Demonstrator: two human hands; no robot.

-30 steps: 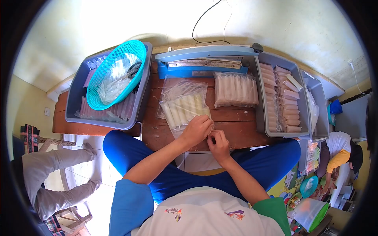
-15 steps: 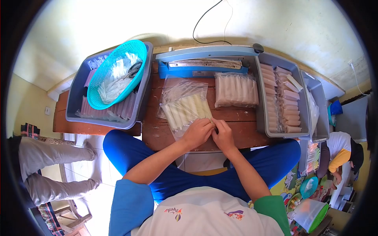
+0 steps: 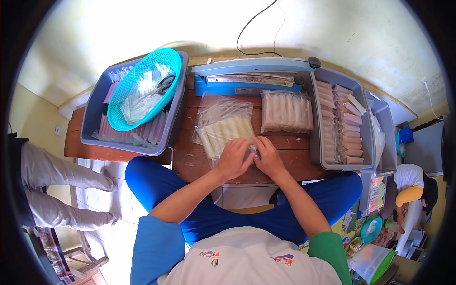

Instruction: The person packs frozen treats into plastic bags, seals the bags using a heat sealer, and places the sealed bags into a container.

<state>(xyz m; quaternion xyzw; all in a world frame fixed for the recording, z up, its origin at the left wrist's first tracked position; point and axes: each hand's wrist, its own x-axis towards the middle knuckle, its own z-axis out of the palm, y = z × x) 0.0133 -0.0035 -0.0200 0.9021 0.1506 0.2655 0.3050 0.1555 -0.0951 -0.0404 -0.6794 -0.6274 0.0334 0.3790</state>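
Observation:
A clear plastic bag (image 3: 217,136) of pale yellow-green tube-shaped packs lies on the brown wooden table. My left hand (image 3: 233,159) is over the bag's near right part, fingers bent and gripping the plastic. Beside it, my right hand (image 3: 269,156) pinches the bag's edge, with crumpled clear film showing between both hands. The fingertips are partly hidden. Flat empty plastic bags (image 3: 223,107) lie just beyond the filled one. To the right rests a filled bag of pinkish-brown tubes (image 3: 287,111).
A blue bag sealer (image 3: 247,84) stands at the back. At left, a grey crate (image 3: 166,142) holds a turquoise basket (image 3: 114,111) with plastic and scissors. Another grey crate (image 3: 317,142) of tubes stands right. A person (image 3: 61,171) stands left; another (image 3: 409,183) bends at far right.
My hands have shifted slightly on the bag. The left fingers now spread further over it, and more crumpled film shows between the hands. The person at far right has moved a little.

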